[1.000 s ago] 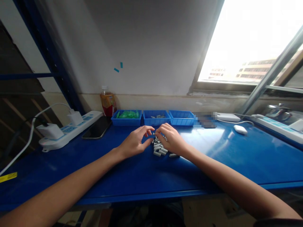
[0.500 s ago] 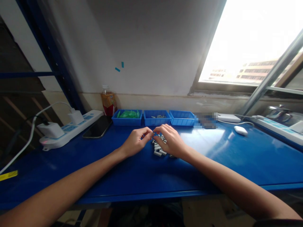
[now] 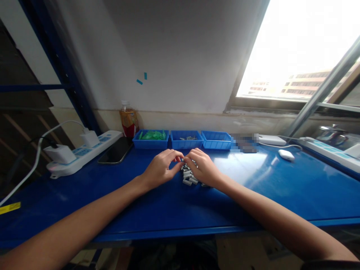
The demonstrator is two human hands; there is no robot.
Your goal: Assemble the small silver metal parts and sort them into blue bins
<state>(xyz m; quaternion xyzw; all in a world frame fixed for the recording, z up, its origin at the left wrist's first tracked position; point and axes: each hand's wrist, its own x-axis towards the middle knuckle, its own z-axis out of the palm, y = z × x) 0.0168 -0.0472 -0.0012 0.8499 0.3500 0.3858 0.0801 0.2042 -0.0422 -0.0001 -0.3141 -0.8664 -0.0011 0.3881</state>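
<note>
1. Looks mid-job: metal pieces [image 3: 187, 174] left loose in a pile on worktop [image 3: 163, 210], partly behind right hand [image 3: 203, 167].
2. Left hand [image 3: 162, 168]: grip parted; right: can't tell.
3. Small parts [image 3: 189, 138] sit in middle bin [image 3: 186, 144].

I register shiny metallic pieces [image 3: 187, 175] beside my right grip [image 3: 203, 165]. Below it, the worktop [image 3: 168, 210] is smooth and glossy. Beyond it, the bins [image 3: 216, 145] are ribbed plastic; the bottle [image 3: 129, 120] is transparent plastic.
</note>
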